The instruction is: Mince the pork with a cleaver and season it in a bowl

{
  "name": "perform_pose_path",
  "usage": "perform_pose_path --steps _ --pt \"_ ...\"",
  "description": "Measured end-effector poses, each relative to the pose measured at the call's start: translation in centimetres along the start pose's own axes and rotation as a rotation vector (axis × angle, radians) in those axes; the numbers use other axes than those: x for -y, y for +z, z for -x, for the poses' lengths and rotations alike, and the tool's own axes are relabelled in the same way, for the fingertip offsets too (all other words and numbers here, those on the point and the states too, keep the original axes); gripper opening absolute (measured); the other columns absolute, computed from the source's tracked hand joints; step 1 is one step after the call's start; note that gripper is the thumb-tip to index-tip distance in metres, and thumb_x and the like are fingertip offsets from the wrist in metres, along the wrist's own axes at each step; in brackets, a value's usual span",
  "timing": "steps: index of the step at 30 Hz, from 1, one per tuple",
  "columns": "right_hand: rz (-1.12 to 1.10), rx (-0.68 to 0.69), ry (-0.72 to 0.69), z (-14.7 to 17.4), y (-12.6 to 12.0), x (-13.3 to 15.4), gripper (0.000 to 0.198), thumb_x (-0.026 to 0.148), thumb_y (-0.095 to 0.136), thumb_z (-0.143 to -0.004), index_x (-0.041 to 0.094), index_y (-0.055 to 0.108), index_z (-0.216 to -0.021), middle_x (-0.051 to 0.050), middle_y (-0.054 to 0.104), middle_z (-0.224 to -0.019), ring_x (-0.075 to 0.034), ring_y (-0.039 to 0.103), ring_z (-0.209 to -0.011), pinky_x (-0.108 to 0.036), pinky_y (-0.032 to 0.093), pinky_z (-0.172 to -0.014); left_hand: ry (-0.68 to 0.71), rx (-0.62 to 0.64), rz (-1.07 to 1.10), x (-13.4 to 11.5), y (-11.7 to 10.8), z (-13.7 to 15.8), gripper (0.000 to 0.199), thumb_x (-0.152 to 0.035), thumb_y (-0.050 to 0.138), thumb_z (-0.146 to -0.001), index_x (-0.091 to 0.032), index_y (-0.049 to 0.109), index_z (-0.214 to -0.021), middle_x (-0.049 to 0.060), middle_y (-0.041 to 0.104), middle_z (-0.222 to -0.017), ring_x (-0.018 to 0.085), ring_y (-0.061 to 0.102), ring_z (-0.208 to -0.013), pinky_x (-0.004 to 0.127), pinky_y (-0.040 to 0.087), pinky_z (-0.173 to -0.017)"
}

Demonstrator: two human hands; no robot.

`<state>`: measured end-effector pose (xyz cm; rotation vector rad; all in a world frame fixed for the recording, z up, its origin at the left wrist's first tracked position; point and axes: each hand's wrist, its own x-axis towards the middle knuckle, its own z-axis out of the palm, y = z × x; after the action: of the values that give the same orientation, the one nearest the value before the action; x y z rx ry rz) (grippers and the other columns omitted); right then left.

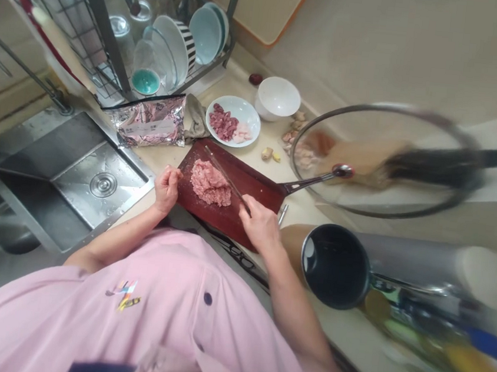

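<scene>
My right hand (260, 224) is closed around the handle of a knife (225, 175), whose thin blade shows edge-on over the cutting board. A mound of minced meat (210, 183) lies on the dark red cutting board (254, 194), with the blade along its right side. Beside the board's left edge, my left hand (167, 189) is curled into a fist, and nothing shows in it. Behind the board, a white plate (245, 142) holds pieces of dark red meat (222, 123) and pale pink chunks (242, 132).
A steel sink (115, 210) lies to the left, below a dish rack (207, 72). A foil packet (151, 122), white bowl (278, 99) and ginger pieces (267, 153) sit behind the board. To the right stand a glass lid (352, 209) and dark pot (335, 266).
</scene>
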<state>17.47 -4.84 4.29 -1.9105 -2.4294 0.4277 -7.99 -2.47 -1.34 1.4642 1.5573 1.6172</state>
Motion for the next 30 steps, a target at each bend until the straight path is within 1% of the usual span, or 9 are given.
perform_pose_path --steps 4,8,12,13,16,20,24,28,30 --pt "-0.029 0.107 0.055 0.6 0.3 1.3 0.026 0.030 0.045 -0.092 0.022 0.061 -0.111 -0.008 0.070 -0.084 -0.021 0.063 -0.067 -0.027 0.037 -0.059 0.014 -0.004 -0.023 -0.6 -0.5 -0.9 0.043 -0.046 0.035 -0.097 -0.020 0.053 -0.068 0.002 0.053 -0.067 0.015 0.052 -0.068 0.031 0.044 -0.070" --pt "-0.145 -0.004 0.101 0.7 0.0 1.9 0.029 0.032 0.042 -0.094 0.021 0.060 -0.113 -0.010 0.071 -0.088 -0.023 0.064 -0.073 -0.028 0.040 -0.064 0.013 -0.024 -0.024 -0.5 -0.7 -1.3 0.044 -0.047 0.036 -0.097 -0.019 0.053 -0.068 0.002 0.053 -0.067 0.014 0.053 -0.069 0.030 0.043 -0.071" --pt "-0.121 0.135 0.136 0.3 0.6 2.3 0.026 0.030 0.046 -0.091 0.022 0.061 -0.110 -0.008 0.069 -0.077 -0.023 0.063 -0.067 -0.027 0.039 -0.060 -0.011 -0.036 -0.004 -0.5 -0.6 -1.4 0.044 -0.047 0.036 -0.097 -0.019 0.053 -0.067 0.001 0.051 -0.066 0.013 0.051 -0.067 0.028 0.042 -0.070" --pt "-0.122 0.139 0.128 0.2 0.8 2.4 0.026 0.031 0.046 -0.091 0.022 0.061 -0.110 -0.008 0.069 -0.077 -0.023 0.063 -0.068 -0.027 0.039 -0.060 -0.011 -0.031 0.000 -0.6 -0.6 -1.4 0.044 -0.047 0.036 -0.097 -0.019 0.053 -0.067 0.001 0.051 -0.066 0.013 0.051 -0.067 0.028 0.042 -0.070" --pt "-0.170 0.076 0.126 0.1 1.1 2.8 0.030 0.032 0.043 -0.093 0.021 0.059 -0.116 -0.010 0.070 -0.084 -0.023 0.065 -0.072 -0.028 0.042 -0.064 -0.012 -0.026 -0.005 -0.7 -0.7 -1.3 0.045 -0.047 0.036 -0.097 -0.019 0.053 -0.067 0.002 0.052 -0.067 0.013 0.052 -0.069 0.028 0.042 -0.071" --pt "-0.156 0.146 0.135 -0.1 0.9 3.3 0.033 0.030 0.048 -0.090 0.022 0.059 -0.119 -0.009 0.070 -0.080 -0.024 0.065 -0.071 -0.028 0.042 -0.062 -0.039 0.001 0.003 -0.8 -0.9 -1.2 0.043 -0.045 0.037 -0.097 -0.019 0.053 -0.067 0.001 0.052 -0.068 0.013 0.052 -0.068 0.027 0.042 -0.070" --pt "-0.213 0.097 0.127 0.0 0.6 4.2 0.035 0.032 0.043 -0.093 0.019 0.057 -0.122 -0.010 0.070 -0.083 -0.025 0.066 -0.073 -0.030 0.043 -0.065 -0.061 0.030 -0.024 -0.2 -0.8 -1.4 0.039 -0.044 0.040 -0.096 -0.019 0.055 -0.071 0.002 0.054 -0.071 0.013 0.053 -0.071 0.026 0.042 -0.071" --pt "-0.217 0.179 0.121 0.2 1.0 4.9 0.033 0.030 0.046 -0.092 0.020 0.058 -0.121 -0.010 0.070 -0.079 -0.026 0.067 -0.074 -0.029 0.044 -0.067 -0.071 0.000 -0.067 0.2 -0.6 -1.9 0.036 -0.042 0.040 -0.097 -0.019 0.058 -0.076 0.002 0.055 -0.072 0.013 0.053 -0.072 0.026 0.042 -0.071" --pt "-0.230 0.152 0.113 0.4 1.2 5.0 0.034 0.032 0.044 -0.093 0.020 0.057 -0.122 -0.009 0.071 -0.082 -0.025 0.067 -0.076 -0.029 0.044 -0.068 -0.049 0.017 -0.100 0.2 -0.6 -2.2 0.034 -0.039 0.040 -0.097 -0.018 0.058 -0.078 0.003 0.056 -0.074 0.014 0.054 -0.073 0.027 0.042 -0.072"
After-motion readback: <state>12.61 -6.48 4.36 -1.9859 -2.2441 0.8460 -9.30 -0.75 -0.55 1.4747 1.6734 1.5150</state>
